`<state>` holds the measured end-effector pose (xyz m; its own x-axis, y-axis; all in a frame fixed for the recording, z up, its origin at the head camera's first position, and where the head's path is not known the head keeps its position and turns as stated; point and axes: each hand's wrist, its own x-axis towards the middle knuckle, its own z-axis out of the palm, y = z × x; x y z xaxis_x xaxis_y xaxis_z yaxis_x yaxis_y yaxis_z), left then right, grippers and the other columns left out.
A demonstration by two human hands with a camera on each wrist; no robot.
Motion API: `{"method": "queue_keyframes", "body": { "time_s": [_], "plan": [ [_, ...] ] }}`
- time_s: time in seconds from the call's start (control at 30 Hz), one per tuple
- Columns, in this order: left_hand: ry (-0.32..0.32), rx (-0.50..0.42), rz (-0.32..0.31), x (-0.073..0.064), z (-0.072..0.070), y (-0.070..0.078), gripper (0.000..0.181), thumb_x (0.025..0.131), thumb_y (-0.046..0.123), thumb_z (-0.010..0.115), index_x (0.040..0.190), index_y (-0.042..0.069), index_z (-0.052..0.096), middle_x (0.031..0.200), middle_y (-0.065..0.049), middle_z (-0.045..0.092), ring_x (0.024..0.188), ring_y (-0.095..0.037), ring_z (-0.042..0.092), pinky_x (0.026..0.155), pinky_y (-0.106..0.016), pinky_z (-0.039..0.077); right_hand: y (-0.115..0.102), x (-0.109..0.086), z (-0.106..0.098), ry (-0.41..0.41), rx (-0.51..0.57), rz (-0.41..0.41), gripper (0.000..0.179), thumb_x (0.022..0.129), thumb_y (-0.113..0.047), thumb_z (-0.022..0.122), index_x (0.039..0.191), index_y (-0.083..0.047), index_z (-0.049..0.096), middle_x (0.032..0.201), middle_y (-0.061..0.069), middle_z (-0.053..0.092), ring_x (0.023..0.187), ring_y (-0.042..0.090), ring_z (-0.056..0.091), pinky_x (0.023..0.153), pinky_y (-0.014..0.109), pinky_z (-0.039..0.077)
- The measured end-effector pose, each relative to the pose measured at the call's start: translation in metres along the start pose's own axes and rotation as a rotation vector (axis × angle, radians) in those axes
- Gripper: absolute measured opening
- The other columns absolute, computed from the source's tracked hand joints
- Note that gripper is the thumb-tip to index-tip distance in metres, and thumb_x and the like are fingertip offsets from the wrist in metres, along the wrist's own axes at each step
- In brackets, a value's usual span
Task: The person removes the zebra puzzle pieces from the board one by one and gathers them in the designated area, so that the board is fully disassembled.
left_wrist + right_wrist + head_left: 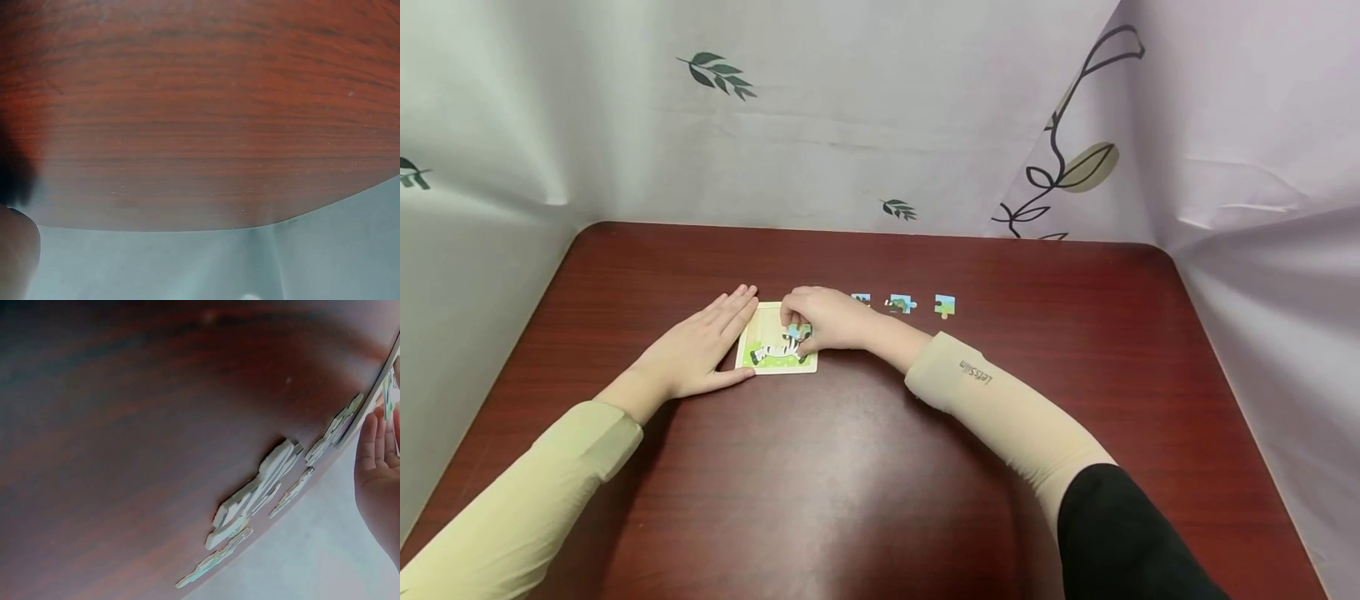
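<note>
A small jigsaw tray with a pale rim and a partly filled zebra picture lies on the table. My left hand is laid flat against the tray's left side, fingers straight, thumb at the lower corner. Over the tray's right part, my right hand pinches a jigsaw piece with some blue on it. The fingers partly hide that piece and the picture beneath. In the left wrist view only a blurred bit of hand shows at the lower left.
Loose jigsaw pieces lie right of the tray: one partly behind the right wrist, a blue-green piece and a sky-and-grass piece. The right wrist view shows several pieces edge-on. Patterned curtains enclose the dark red table.
</note>
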<state>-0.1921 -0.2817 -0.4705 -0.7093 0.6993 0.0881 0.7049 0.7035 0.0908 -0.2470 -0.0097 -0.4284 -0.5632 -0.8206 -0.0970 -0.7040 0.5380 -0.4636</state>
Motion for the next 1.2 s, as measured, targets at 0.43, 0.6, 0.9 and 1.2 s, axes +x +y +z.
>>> {"method": "queue_keyframes", "body": {
  "time_s": [0.43,0.6,0.9,1.2],
  "plan": [
    [-0.004,0.008,0.008,0.0030,-0.0008,0.0017,0.100,0.094,0.050,0.070,0.163,-0.010,0.027,0.173,-0.028,0.024,0.163,-0.042,0.024,0.139,-0.033,0.005,0.0021,-0.0007,-0.0010,-0.064,0.137,0.021,0.024,0.091,-0.015,0.085,0.111,-0.010,0.073,0.102,0.003,0.073,0.093,0.013,0.066,0.083,0.020,0.052],
    [-0.012,0.006,0.006,0.0022,-0.0025,0.0025,0.100,0.096,0.050,0.069,0.163,-0.010,0.027,0.173,-0.028,0.024,0.163,-0.042,0.024,0.139,-0.034,0.007,0.0030,-0.0005,-0.0005,-0.062,0.131,0.009,0.017,0.094,-0.016,0.082,0.109,-0.010,0.075,0.101,0.003,0.075,0.092,0.012,0.066,0.083,0.019,0.052],
    [-0.015,0.014,-0.001,0.0011,-0.0018,0.0032,0.101,0.095,0.050,0.070,0.163,-0.010,0.026,0.173,-0.028,0.024,0.163,-0.042,0.024,0.139,-0.033,0.005,0.0000,-0.0011,-0.0028,-0.018,0.037,-0.044,0.008,0.098,-0.017,0.074,0.102,-0.011,0.077,0.096,0.000,0.077,0.090,0.010,0.068,0.084,0.021,0.054],
    [-0.017,0.009,-0.003,0.0011,-0.0021,0.0032,0.100,0.095,0.050,0.069,0.163,-0.009,0.026,0.174,-0.028,0.023,0.163,-0.042,0.024,0.138,-0.032,0.004,0.0014,-0.0017,-0.0017,0.014,0.057,-0.014,0.007,0.097,-0.016,0.076,0.102,-0.013,0.079,0.098,0.000,0.080,0.094,0.011,0.072,0.087,0.023,0.056]
  ]
}}
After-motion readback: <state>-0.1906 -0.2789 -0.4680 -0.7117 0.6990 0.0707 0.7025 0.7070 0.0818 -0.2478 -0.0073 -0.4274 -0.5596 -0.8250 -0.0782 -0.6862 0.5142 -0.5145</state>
